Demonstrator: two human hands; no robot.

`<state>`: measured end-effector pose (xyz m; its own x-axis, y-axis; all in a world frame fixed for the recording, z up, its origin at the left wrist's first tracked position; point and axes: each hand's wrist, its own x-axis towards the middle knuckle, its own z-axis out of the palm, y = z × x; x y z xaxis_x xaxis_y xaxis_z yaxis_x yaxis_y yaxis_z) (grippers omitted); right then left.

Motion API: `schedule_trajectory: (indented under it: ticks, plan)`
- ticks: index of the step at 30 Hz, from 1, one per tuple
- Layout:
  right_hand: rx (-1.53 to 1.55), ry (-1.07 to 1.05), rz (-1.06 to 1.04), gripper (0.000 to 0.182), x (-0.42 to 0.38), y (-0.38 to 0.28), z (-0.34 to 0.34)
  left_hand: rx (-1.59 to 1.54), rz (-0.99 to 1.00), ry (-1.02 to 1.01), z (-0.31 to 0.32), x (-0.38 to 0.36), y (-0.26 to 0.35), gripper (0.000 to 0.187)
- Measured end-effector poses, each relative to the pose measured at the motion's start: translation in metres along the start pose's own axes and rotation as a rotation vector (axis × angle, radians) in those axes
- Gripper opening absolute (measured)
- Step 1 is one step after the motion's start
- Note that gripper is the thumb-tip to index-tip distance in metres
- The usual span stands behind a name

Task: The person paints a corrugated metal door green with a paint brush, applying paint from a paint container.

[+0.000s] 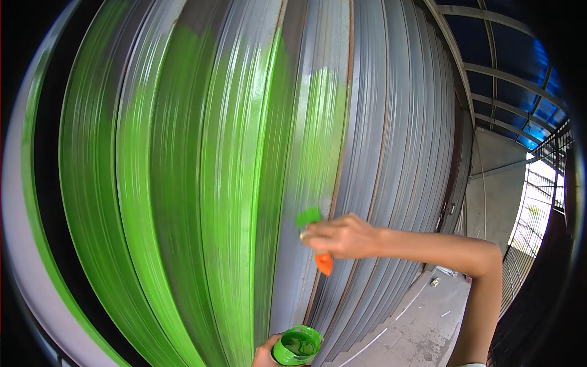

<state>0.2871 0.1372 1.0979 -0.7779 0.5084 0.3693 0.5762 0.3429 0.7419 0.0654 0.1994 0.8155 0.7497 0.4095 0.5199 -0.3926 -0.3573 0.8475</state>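
Observation:
My right hand (341,237) grips a paintbrush (324,264) with an orange handle, its green-coated bristles pointing up and left. The brush head is close to a grey panel of the folding metal door (361,153); whether it touches cannot be told. Low in the view, my left hand (264,353) is wrapped round a small can of green paint (298,346), held upright with its mouth uncovered. Wet-looking green covers the left panels, and a thinner, streaky patch (321,122) marks the panel above the brush.
Bare grey panels run to the right, with a door latch (451,209) at the far end. A tiled floor (397,330) lies below right, with small items on it. Blue roofing (507,55) on metal beams is overhead, and a barred gate (538,208) stands far right.

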Motion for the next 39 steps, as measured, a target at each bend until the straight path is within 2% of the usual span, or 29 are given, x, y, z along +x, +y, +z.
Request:
schedule_trajectory:
  ticks: [3, 4, 8, 11, 12, 14, 16, 21, 24, 26, 28, 31, 34, 36, 38, 39]
  plan:
    - [0.198, -0.292, 0.087, 0.024, 0.016, -0.008, -0.015, 0.006, 0.009, -0.022, -0.005, 0.000, -0.003, 0.082]
    - [0.239, -0.098, 0.085, 0.026, 0.028, 0.010, -0.018, 0.000, 0.023, -0.030, -0.006, 0.000, -0.007, 0.082]
    - [-0.178, 0.051, 0.248, 0.027, 0.070, 0.108, -0.063, -0.045, 0.029, -0.055, -0.014, 0.002, -0.001, 0.084]
    - [-0.341, 0.256, 0.271, 0.019, 0.091, 0.118, -0.087, -0.032, 0.024, -0.067, -0.021, -0.001, -0.001, 0.086]
    - [-0.333, 0.199, 0.249, 0.021, 0.083, 0.115, -0.077, -0.017, 0.031, -0.068, -0.024, -0.001, -0.002, 0.087]
    - [-0.171, 0.078, 0.101, 0.020, 0.066, 0.070, -0.042, -0.036, 0.027, -0.073, -0.029, -0.001, -0.001, 0.087]
    - [-0.303, 0.053, 0.058, 0.015, 0.032, 0.023, 0.004, -0.033, 0.018, -0.078, -0.033, -0.007, -0.001, 0.087]
    - [0.100, -0.129, 0.117, 0.025, -0.005, -0.059, 0.047, -0.039, -0.008, -0.096, -0.037, -0.010, -0.001, 0.087]
    - [0.165, -0.204, 0.207, 0.036, 0.014, -0.039, 0.027, -0.073, -0.019, -0.082, -0.037, -0.014, 0.001, 0.089]
    - [-0.014, 0.080, 0.166, 0.037, 0.038, 0.013, 0.002, -0.069, 0.007, -0.086, -0.036, -0.014, -0.001, 0.089]
    - [-0.156, 0.204, 0.233, 0.034, 0.057, 0.057, -0.026, -0.038, -0.002, -0.089, -0.034, -0.017, -0.001, 0.084]
    - [-0.344, 0.275, 0.193, 0.025, 0.073, 0.068, -0.044, 0.004, -0.039, -0.091, -0.034, -0.018, 0.002, 0.073]
    - [-0.395, 0.049, 0.187, 0.029, 0.043, 0.015, 0.003, -0.024, -0.050, -0.089, -0.034, -0.022, 0.002, 0.073]
    - [-0.361, 0.085, 0.101, 0.016, 0.017, -0.017, 0.037, -0.029, -0.048, -0.087, -0.033, -0.024, 0.000, 0.074]
    - [-0.140, 0.069, 0.140, 0.017, 0.005, -0.055, 0.054, -0.040, -0.048, -0.101, -0.032, -0.023, 0.000, 0.074]
    - [-0.019, -0.031, 0.151, 0.018, -0.003, -0.073, 0.060, -0.042, -0.057, -0.108, -0.033, -0.027, 0.002, 0.074]
